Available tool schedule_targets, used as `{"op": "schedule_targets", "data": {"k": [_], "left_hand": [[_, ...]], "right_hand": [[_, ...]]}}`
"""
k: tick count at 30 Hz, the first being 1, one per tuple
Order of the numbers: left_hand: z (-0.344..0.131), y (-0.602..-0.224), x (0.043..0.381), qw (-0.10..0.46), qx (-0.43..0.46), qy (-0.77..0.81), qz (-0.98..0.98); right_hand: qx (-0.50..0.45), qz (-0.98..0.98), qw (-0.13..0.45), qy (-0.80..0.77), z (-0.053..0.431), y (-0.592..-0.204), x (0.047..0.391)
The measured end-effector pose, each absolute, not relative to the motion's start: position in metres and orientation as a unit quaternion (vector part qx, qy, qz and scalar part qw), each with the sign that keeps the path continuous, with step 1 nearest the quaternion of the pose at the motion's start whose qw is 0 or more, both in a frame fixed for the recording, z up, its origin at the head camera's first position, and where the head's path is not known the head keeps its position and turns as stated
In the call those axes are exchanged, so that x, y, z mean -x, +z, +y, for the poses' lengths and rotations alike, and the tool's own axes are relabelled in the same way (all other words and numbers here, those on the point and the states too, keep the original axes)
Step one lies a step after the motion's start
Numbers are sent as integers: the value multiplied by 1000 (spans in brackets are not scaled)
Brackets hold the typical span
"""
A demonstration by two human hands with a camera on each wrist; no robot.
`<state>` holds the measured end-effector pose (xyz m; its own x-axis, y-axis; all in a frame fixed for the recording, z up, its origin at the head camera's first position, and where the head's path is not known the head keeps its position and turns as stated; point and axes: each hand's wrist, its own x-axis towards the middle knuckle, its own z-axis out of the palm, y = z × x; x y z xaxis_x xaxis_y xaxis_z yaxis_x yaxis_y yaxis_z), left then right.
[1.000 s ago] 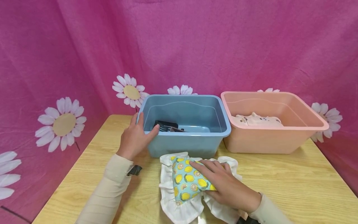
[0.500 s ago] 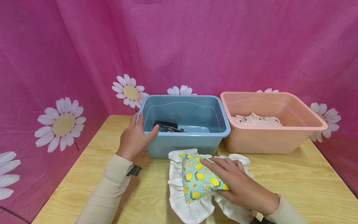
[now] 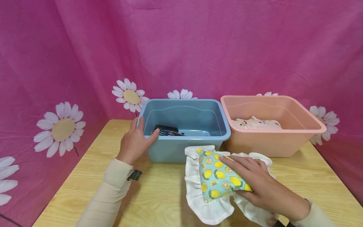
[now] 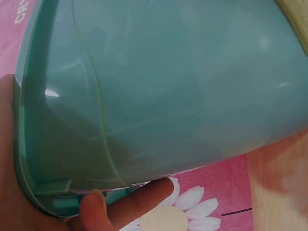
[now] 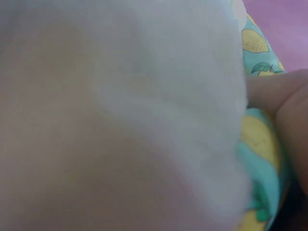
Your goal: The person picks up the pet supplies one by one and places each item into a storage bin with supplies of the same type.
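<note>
My left hand (image 3: 133, 143) grips the front left corner of a blue plastic bin (image 3: 181, 148), its thumb over the front rim and the other fingers at the left side. In the left wrist view the fingertips (image 4: 154, 192) curl round beneath the corner of the rim. My right hand (image 3: 263, 181) holds a bunched lemon-print cloth (image 3: 214, 175) with a wide white ruffle, fingers over its top and thumb below. That cloth is in front of the blue bin. Its blurred white ruffle (image 5: 120, 96) fills most of the right wrist view. Inside the blue bin lie a black fork-like utensil (image 3: 164, 131) and other dark things.
A pink bin (image 3: 263, 143) stands right beside the blue one, with a white patterned cloth (image 3: 259, 124) in it. Both are on a wooden table (image 3: 158, 195). Behind and at the sides hangs a magenta curtain (image 3: 181, 47) with daisies.
My right hand has moved to the right with the lemon-print cloth. My left hand keeps its hold on the blue bin. The head view has tilted up slightly.
</note>
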<state>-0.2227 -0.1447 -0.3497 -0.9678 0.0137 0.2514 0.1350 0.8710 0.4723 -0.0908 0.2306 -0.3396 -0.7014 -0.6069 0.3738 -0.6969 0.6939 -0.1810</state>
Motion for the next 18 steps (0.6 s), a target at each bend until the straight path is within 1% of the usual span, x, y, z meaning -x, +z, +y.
{"op": "schedule_targets", "data": {"k": [18], "left_hand": [[-146,-351,223,134,45,-247,-959]], "right_hand": [[-360,-900,197,145,258,-316,98]]}}
